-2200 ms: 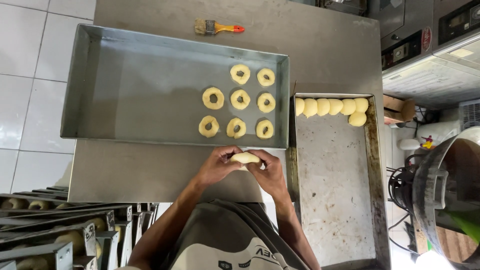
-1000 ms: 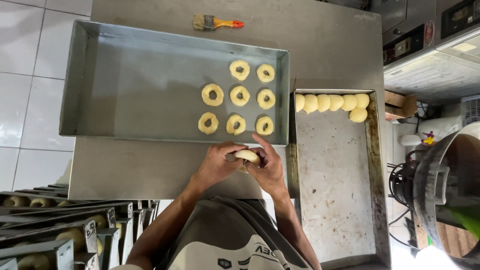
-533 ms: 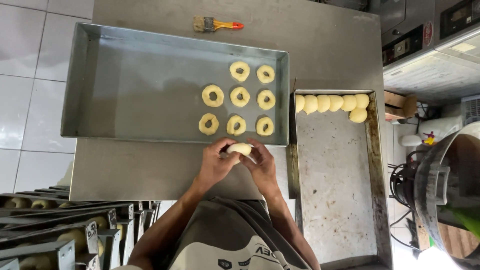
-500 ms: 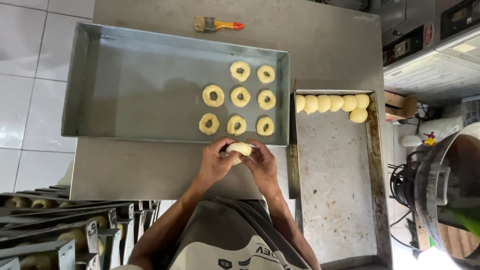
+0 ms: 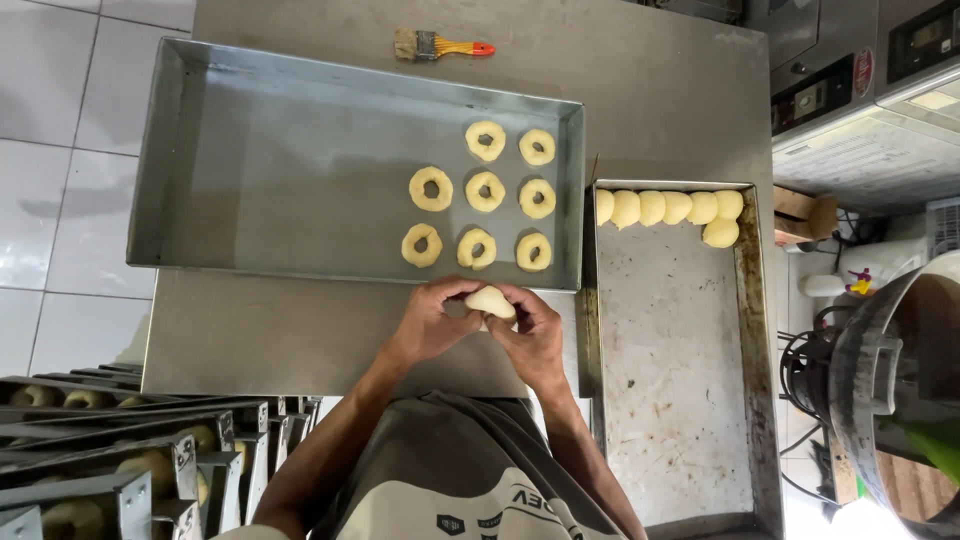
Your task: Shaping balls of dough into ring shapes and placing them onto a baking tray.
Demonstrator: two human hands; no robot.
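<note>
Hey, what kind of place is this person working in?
Most likely a bakery kitchen. Both hands shape a dough piece over a steel table, a deep tray holds dough rings, and racks of filled trays stand alongside.

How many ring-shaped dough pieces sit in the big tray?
8, all at the right end of the big tray: two in the far row, three in the middle, three nearest. None seems hidden.
</note>
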